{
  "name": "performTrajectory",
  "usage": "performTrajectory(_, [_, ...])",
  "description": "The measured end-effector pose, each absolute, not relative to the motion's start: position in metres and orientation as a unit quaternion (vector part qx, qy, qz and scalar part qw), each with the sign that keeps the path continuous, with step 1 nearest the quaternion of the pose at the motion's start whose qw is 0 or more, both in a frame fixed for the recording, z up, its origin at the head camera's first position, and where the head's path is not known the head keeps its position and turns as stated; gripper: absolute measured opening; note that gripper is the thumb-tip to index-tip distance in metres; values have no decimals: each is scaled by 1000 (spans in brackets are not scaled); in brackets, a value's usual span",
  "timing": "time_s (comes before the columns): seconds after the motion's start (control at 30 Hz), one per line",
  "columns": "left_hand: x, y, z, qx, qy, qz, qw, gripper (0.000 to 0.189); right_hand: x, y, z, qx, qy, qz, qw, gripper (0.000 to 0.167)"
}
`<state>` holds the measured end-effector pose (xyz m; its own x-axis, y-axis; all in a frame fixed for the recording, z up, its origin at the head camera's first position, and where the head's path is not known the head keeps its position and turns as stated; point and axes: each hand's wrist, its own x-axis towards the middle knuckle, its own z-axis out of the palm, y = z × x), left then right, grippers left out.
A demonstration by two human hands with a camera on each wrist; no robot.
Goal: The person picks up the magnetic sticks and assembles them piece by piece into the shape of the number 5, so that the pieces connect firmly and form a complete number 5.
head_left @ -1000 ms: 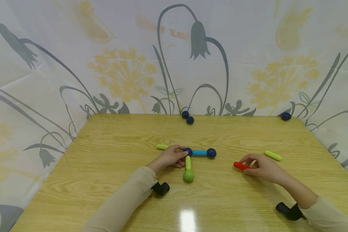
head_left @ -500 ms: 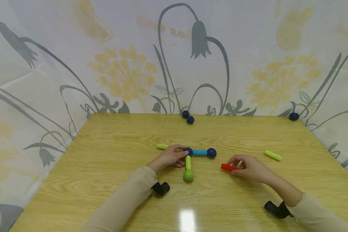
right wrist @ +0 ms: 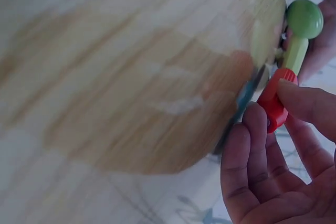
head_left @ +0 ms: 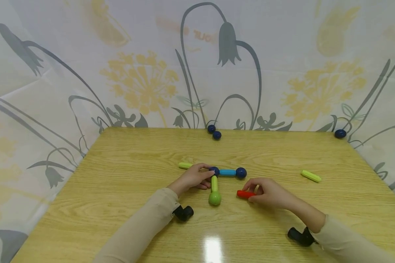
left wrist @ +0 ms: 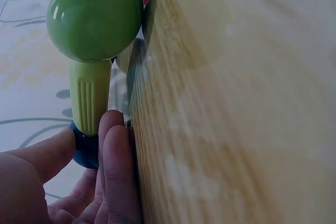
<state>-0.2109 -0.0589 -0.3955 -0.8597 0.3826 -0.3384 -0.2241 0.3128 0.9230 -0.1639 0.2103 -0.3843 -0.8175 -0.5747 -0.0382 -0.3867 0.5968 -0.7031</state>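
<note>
White cloth (head_left: 283, 47) printed with grey flowers and yellow seed heads hangs behind a wooden table (head_left: 135, 153). Over the table come a cream left sleeve (head_left: 141, 226), between seven and eight o'clock from the left hand (head_left: 194, 176), and a cream right sleeve (head_left: 349, 237), at four o'clock from the right hand (head_left: 271, 193). Thumb and fingers of the left hand are clamped on the dark blue corner ball (head_left: 214, 171) of a joined toy (head_left: 224, 172); the right hand pinches a red stick (head_left: 245, 194), at four o'clock from the corner ball and apart from the toy. From that ball a light blue stick (head_left: 228, 172) points to three o'clock and a green stick (head_left: 214, 183) to six. One loose green stick (head_left: 185, 165), partly behind the left hand, lies just past nine o'clock from the corner ball; another loose stick (head_left: 311, 176) lies between two and three from the right hand. A green ball (head_left: 215, 198) caps the toy's six o'clock arm, a dark blue end ball (head_left: 241, 173) its three o'clock arm. Smallest, two navy balls (head_left: 217, 135) sit just beside each other near the far edge, at twelve o'clock from the corner ball.
</note>
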Motion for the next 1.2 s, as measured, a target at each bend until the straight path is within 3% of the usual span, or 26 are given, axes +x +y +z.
performTrajectory(0.9, [-210, -58, -396, 52, 775, 577, 254, 43, -167, 169, -380, -337, 849, -367, 175, 19])
performTrajectory(1.2, [-206, -60, -394, 53, 766, 587, 256, 54, -166, 171, -379, -334, 849, -368, 179, 20])
